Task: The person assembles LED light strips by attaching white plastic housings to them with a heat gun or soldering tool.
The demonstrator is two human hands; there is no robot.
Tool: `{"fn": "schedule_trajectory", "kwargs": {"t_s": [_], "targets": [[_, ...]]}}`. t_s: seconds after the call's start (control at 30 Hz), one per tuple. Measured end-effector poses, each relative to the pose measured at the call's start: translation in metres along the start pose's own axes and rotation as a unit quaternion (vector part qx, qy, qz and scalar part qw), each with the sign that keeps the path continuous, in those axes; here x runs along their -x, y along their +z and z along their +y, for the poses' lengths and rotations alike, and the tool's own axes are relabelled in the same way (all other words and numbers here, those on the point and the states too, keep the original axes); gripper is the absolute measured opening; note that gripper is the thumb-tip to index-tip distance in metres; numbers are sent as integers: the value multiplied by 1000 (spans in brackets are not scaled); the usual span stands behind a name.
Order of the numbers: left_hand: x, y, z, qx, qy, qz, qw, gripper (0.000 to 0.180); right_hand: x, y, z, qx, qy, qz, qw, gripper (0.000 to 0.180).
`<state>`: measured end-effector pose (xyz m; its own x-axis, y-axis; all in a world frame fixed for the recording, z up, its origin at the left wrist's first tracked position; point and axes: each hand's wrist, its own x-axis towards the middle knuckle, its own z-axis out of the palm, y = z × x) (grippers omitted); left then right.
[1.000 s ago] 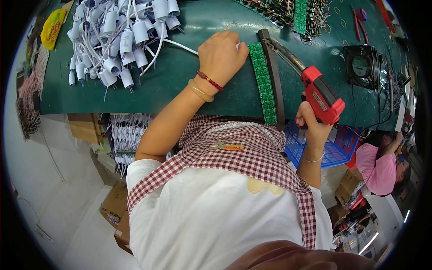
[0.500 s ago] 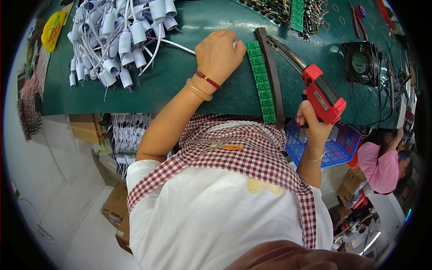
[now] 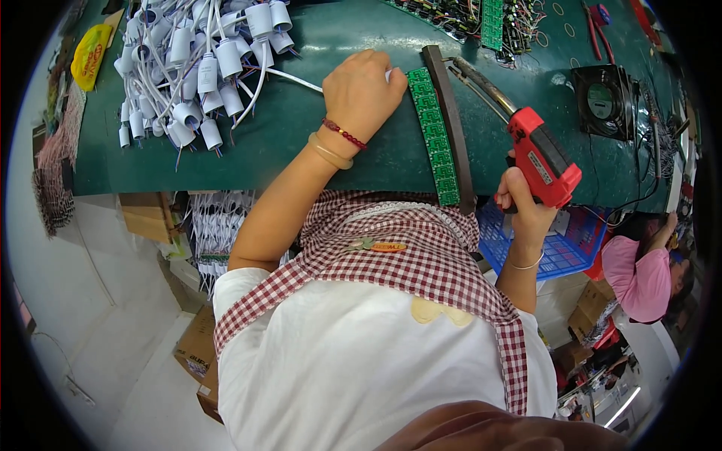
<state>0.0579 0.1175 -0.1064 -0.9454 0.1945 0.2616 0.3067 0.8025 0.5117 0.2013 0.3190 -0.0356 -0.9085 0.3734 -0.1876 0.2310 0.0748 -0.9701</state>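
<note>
My left hand (image 3: pixel 364 89) is closed on a white cable (image 3: pixel 295 78) at the far end of a strip of green circuit boards (image 3: pixel 434 135). The cable runs to a heap of white cylindrical lamp holders (image 3: pixel 207 73) on the left; its end is mostly hidden by my fingers. A dark straight bar (image 3: pixel 450 124) lies along the strip's right side. My right hand (image 3: pixel 525 201) grips the handle of a red and black soldering gun (image 3: pixel 543 159). The gun's thin metal tip points up and left, over the bar's far end, apart from my left hand.
On the green table (image 3: pixel 301 161), a black fan (image 3: pixel 603 103) stands right, with red-handled pliers (image 3: pixel 594 34) beyond. Wired boards (image 3: pixel 492 26) lie at the back, a yellow packet (image 3: pixel 90 56) far left. Below the right edge is a blue basket (image 3: pixel 553 255); another person (image 3: pixel 638 274) sits beyond.
</note>
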Motion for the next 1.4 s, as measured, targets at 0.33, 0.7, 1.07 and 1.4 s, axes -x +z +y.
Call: {"fn": "schedule_trajectory", "kwargs": {"t_s": [0.33, 0.7, 1.07, 1.4], "targets": [[21, -58, -21, -129, 104, -85, 982, 29, 0, -12, -2, -12, -12, 24, 1000, 27], [-24, -62, -4, -56, 299, 11, 953, 9, -4, -11, -7, -42, -56, 24, 997, 27], [-96, -54, -41, -254, 218, 114, 936, 29, 1, -13, -6, -98, -67, 44, 992, 26], [-150, -38, -62, -133, 169, 76, 974, 12, -11, -16, -10, -121, -88, 20, 989, 26]]}}
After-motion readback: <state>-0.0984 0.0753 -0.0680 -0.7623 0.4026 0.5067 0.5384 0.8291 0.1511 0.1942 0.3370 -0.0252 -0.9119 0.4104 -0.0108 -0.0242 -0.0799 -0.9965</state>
